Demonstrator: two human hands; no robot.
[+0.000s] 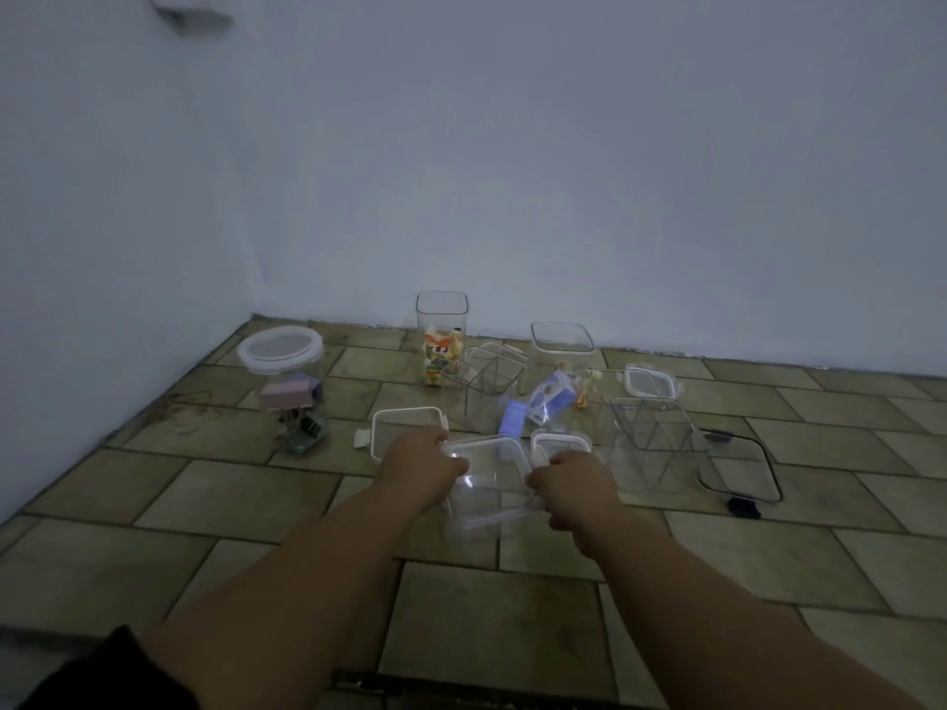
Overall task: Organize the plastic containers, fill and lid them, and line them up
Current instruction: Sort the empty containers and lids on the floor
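Both hands, left (417,461) & right (569,486), arms outstretched, grip clear container (487,484) by opp. sides.

Dim room: plain wall (563,146) meets tiled floor (256,494).

No text can be read. Dark print shows on a packet (439,348) in the tall container (441,320) at the floor's (256,494) far edge, and on a blue packet (546,402); both are too blurred.

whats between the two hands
A clear container fills the gap. The left hand grips one side and the right hand grips the other. The head view shows this.
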